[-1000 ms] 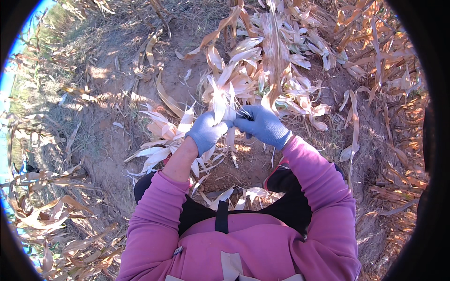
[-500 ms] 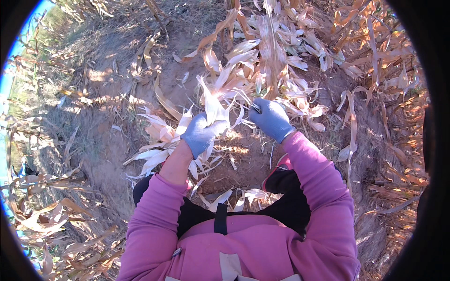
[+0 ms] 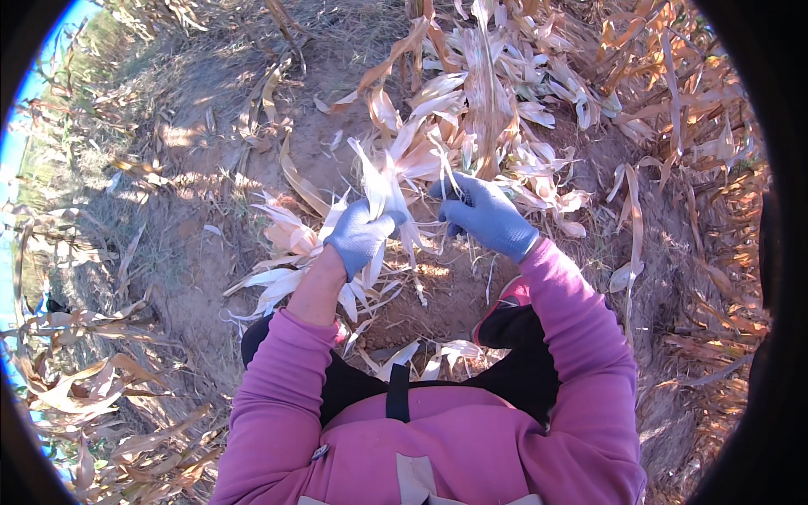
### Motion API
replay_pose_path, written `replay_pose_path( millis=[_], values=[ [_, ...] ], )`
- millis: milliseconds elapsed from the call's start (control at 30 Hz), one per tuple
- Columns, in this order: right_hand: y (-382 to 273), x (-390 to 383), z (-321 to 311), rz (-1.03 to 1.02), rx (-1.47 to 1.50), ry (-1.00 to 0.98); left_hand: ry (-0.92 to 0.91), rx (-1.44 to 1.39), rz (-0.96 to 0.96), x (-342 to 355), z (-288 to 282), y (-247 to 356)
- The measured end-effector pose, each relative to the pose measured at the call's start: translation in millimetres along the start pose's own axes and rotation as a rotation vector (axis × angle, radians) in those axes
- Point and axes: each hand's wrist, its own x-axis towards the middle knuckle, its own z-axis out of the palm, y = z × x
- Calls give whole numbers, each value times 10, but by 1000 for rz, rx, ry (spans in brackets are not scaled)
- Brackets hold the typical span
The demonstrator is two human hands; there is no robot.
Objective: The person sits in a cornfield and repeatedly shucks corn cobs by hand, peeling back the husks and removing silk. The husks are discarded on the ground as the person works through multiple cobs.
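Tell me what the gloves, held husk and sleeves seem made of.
Gloves: probably knit fabric, matte, faintly textured; any coating can't be told.
Husk: dry plant leaf, papery, from its thin, pale, split strips.
Sleeves: likely soft cloth, matte, judging by the bunched folds.

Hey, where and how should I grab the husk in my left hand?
Probably pinch the husk by its loose pointed upper leaves, coming from the right: your left hand closes around its lower part, those leaves stick up free, and your right hand is on that side.
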Motion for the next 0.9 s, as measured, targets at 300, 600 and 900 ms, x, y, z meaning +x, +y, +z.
replay_pose_path(
  millis=[300, 600, 900],
  values=[
    [262, 71, 222, -12, -131, -66, -93, 130, 69, 102, 73, -164],
    [214, 58, 221, -15, -249, -114, -70, 210, 53, 60, 105, -144],
    [289, 68, 239, -136, -735, 203, -92, 75, 218, 8, 196, -290]
  ],
)
